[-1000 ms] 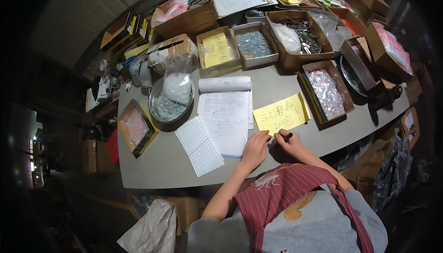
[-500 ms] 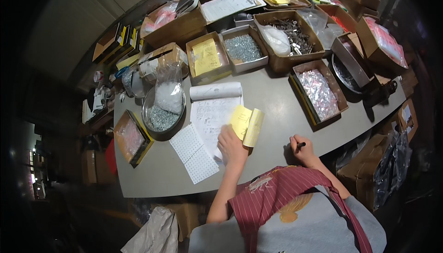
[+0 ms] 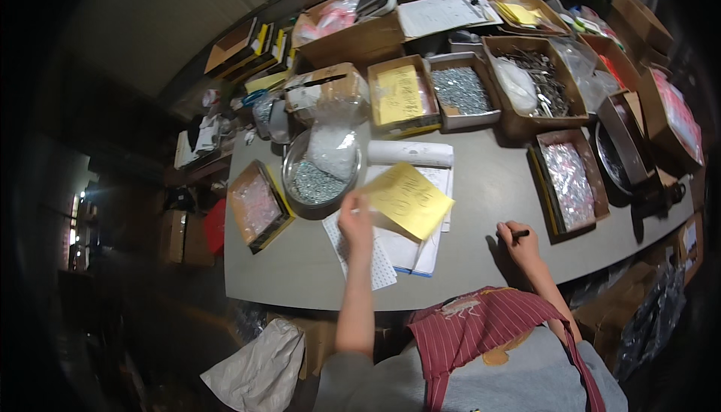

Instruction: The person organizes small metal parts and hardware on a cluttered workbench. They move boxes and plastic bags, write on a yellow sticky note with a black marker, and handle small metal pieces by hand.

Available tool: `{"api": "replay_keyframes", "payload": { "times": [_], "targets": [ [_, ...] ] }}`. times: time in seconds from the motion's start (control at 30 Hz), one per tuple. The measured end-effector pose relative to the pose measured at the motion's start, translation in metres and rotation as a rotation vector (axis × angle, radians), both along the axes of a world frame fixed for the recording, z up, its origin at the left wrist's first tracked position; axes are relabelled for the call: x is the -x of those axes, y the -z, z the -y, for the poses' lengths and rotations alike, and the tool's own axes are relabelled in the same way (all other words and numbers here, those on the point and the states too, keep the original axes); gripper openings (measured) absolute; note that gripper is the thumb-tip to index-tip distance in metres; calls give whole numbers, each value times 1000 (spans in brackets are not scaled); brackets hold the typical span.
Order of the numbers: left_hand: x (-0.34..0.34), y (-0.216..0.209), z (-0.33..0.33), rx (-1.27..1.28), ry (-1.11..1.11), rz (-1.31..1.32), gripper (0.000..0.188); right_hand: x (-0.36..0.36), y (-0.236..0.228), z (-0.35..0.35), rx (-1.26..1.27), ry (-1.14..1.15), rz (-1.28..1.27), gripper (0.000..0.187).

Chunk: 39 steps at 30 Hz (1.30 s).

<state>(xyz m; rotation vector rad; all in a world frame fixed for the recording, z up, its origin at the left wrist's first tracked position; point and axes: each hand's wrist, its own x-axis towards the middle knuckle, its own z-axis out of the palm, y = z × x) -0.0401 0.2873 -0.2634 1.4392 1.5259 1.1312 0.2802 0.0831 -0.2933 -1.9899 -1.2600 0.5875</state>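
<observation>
My left hand (image 3: 356,223) is closed on the left edge of a yellow paper sheet (image 3: 414,205) with dark handwriting, held slanted over the open pad of papers (image 3: 415,256). The pad's upper pages are rolled back at its far end. Partly behind my left wrist lies a white sheet printed with small marks (image 3: 381,268). To the right, my right hand (image 3: 520,248) rests near the table surface, its fingers wrapped round a black marker (image 3: 520,234).
A metal bowl (image 3: 289,179) of small metal parts with a clear plastic bag (image 3: 333,149) stands left of the pad. Left of it is a box of small clear packets (image 3: 255,205). Boxes of fasteners (image 3: 462,90) line the back; another packet box (image 3: 568,183) stands right.
The yellow sheet, earlier bent with a curled right side, is now spread flatter and lifted over the pad. My left hand has shifted to its left edge. My right hand still holds the marker.
</observation>
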Motion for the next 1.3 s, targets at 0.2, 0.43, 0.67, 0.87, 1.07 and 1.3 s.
{"api": "replay_keyframes", "payload": {
  "times": [0.2, 0.43, 0.67, 0.87, 1.07, 1.3],
  "targets": [
    [121, -31, -89, -242, -248, 65, 21, 1, 23, 4, -161, -22, 206, 28],
    [262, -63, -164, -394, -455, -94, 22, 1, 22, 8, -222, -20, 210, 22],
    [363, -70, -208, -351, -645, -193, 29, -4, 35, 3, -227, -32, 185, 21],
    [344, -64, -229, -115, -683, -976, 42, -8, 46, 13, -191, -17, 254, 19],
    [283, -12, -212, -46, 47, -894, 58, -8, 52, 11, -131, 6, 234, 21],
    [286, -17, -192, -14, -37, -806, 37, -12, 49, 15, -111, 9, 208, 22]
  ]
}}
